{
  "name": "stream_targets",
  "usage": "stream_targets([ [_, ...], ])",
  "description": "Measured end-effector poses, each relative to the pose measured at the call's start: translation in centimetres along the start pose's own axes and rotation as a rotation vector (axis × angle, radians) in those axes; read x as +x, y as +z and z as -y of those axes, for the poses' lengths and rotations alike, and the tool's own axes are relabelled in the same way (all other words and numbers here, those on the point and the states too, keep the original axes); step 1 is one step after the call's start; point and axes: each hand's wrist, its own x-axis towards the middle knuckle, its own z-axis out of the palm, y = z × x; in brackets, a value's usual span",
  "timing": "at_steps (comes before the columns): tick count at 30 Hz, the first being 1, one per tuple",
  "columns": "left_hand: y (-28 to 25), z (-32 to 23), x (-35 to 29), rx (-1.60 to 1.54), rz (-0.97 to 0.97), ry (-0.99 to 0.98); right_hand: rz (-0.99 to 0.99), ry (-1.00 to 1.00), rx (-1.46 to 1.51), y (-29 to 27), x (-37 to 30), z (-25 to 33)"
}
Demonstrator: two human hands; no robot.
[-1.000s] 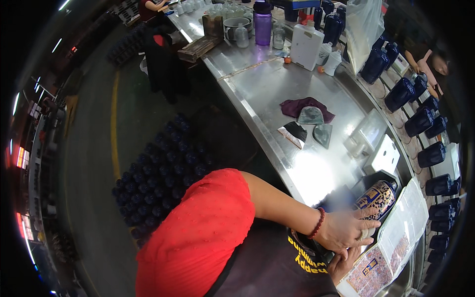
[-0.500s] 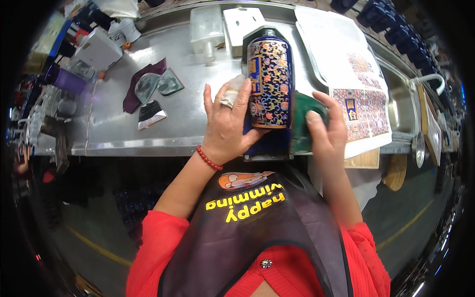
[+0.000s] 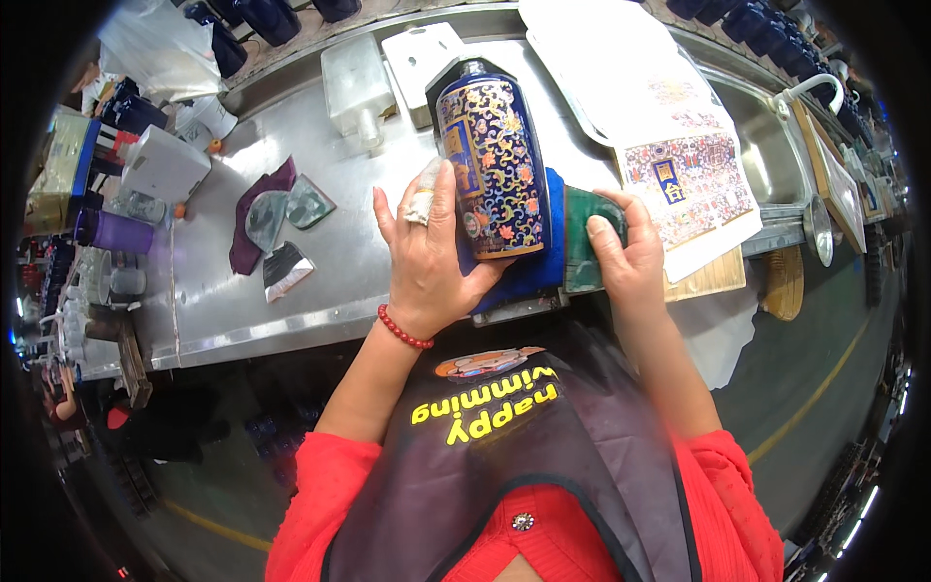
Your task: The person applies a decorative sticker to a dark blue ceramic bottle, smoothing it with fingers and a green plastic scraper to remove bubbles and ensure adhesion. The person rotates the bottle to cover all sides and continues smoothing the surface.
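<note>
A dark blue bottle (image 3: 504, 165) with a colourful floral pattern lies on its side in an angular dark holder, its neck pointing away from me. My left hand (image 3: 427, 233) steadies it, fingers along the left side and thumb by the base. White wrapping covers one finger of that hand. Between thumb and fingers, my right hand (image 3: 630, 242) grips a flat green scraper (image 3: 584, 242) just right of the bottle's base. Blue cloth (image 3: 555, 233) shows beneath the bottle and beside the scraper.
Printed floral sheets (image 3: 693, 184) lie at right, before a sink (image 3: 771, 145). On the metal table (image 3: 223, 310) at left are a purple cloth (image 3: 254, 223), translucent scraper pieces (image 3: 308, 204) and a black-and-white piece (image 3: 287, 272). Clear (image 3: 354, 82) and white (image 3: 417, 44) boxes stand behind.
The whole view has shifted and tilted. My right hand, blurred before, now shows sharply with the green scraper. My left hand keeps its place on the bottle.
</note>
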Motion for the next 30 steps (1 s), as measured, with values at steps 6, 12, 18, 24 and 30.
stream_targets([
  [6,-0.9,-0.1,0.5,0.083,0.044,0.017,0.283,-0.366,-0.182,1.2,2.9,2.0],
  [12,-0.8,-0.3,0.6,0.050,0.056,-0.020,0.269,-0.160,0.114,1.3,6.2,2.4],
  [18,-0.8,0.2,0.1,0.030,-0.001,0.055,0.160,-0.086,0.046,1.6,8.7,2.6],
  [24,-1.6,1.4,3.0,0.013,0.100,0.216,0.087,0.038,0.046,1.3,10.6,1.3],
  [30,-2.0,3.4,10.5,0.043,0.183,0.358,0.235,0.057,0.359,0.6,10.5,0.2],
])
